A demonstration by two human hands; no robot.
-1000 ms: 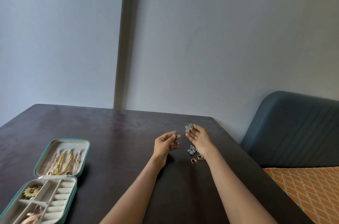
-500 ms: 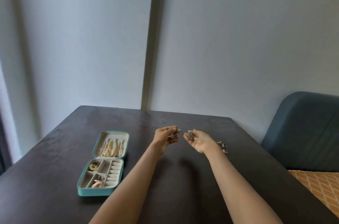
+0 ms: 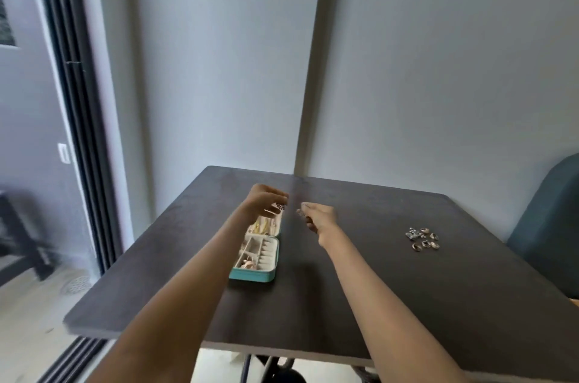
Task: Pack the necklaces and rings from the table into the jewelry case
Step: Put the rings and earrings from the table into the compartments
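Head: hands [image 3: 264, 203] over jewelry case [image 3: 257, 260]

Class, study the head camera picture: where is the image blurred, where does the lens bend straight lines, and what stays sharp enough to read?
Head view: motion blur smears both the left hand and right hand; the small items they hold are unreadable. The door frame leans, a wide-angle effect. The jewelry case and the loose rings stay fairly sharp. Light is soft, without glare.

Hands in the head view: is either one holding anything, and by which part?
Left hand pinches a small dark-stoned piece in its fingertips; right hand pinches a small silvery piece. Too blurred to tell which part.
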